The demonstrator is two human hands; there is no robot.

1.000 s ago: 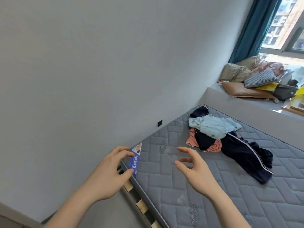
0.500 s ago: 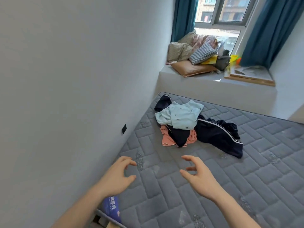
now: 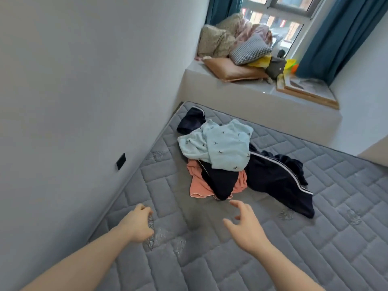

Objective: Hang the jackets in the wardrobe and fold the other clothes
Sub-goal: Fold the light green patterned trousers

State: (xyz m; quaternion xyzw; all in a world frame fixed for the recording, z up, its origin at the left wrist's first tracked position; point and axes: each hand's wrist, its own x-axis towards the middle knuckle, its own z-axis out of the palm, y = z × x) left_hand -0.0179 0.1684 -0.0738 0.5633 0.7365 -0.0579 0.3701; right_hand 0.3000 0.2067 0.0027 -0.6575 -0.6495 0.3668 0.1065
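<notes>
Both hands are empty: the left hand [image 3: 137, 223] is loosely curled, the right hand [image 3: 244, 222] spread. The light blue fleece top [image 3: 224, 147] is best lifted first.

Pale blue top [image 3: 225, 145] lies over the pile, covering much of the navy garment [image 3: 279, 181] and the pink one [image 3: 198, 184] beneath. Left hand [image 3: 137, 224] shows only its back, fingers curled under, out of sight. Both forearms are cut by the bottom edge.

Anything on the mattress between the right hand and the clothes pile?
Nothing visible. Only bare grey mattress lies between the right hand and the near edge of the clothes pile. The left hand is off to the side, holding nothing.
</notes>
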